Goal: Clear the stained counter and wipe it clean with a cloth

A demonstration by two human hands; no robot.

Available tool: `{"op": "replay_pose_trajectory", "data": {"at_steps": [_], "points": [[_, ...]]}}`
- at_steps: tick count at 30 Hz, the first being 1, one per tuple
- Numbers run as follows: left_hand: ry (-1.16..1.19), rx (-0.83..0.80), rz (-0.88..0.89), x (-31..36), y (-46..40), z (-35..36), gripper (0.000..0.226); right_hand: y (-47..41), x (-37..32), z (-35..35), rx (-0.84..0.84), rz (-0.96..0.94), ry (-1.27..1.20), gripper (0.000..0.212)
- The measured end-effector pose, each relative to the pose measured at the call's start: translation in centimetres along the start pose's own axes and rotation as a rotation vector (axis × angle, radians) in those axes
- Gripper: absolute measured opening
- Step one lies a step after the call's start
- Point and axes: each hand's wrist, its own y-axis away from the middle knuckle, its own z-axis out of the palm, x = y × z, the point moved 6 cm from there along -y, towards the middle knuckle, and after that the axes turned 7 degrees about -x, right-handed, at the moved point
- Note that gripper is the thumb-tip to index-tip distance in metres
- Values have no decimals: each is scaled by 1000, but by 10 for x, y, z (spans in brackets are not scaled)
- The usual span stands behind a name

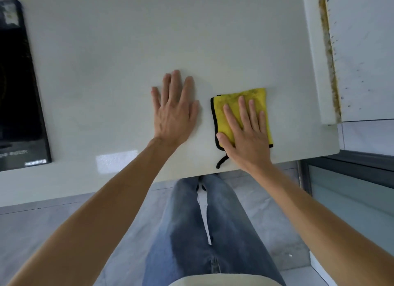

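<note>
1. Fingers (242, 106) of my right hand (245, 136) are spread flat and pressing down on the cloth (238, 98), not curled around it.
2. My thumb sits at the cloth's near left edge, right on the black trim.
3. My left hand (174, 110) lies open too, palm down, fingers fanned on the bare counter (106, 72), just beside the cloth and not touching it.
4. Now the cloth: yellow, fluffy pile, folded into a rough square, with a black sewn border and a small black loop hanging toward the counter's front edge.
5. Its far corner shows darker, grubby smudges on the yellow.
6. It sits near the front edge, over toward the right end of the counter.
7. The counter itself is pale, smooth and glossy, with a bright patch of reflected light near my left forearm.
8. A black glass hob (19, 93) is set into the surface far off to the left.
9. To the right, a raised white ledge (317, 72) runs along the counter, with a brownish, speckled grimy seam (329, 51) behind it.
10. Below the edge I see my blue jeans (202, 232) and a grey tiled floor (42, 226).
</note>
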Motion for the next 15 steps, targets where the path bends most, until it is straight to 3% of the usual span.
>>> {"op": "replay_pose_trajectory", "data": {"at_steps": [10, 15], "points": [[-5, -189, 35, 20, 125, 25, 62, 47, -15, 5, -116, 6, 3, 77], [71, -176, 51, 16, 157, 5, 53, 62, -15, -12, -176, -3, -128, 71]]}}
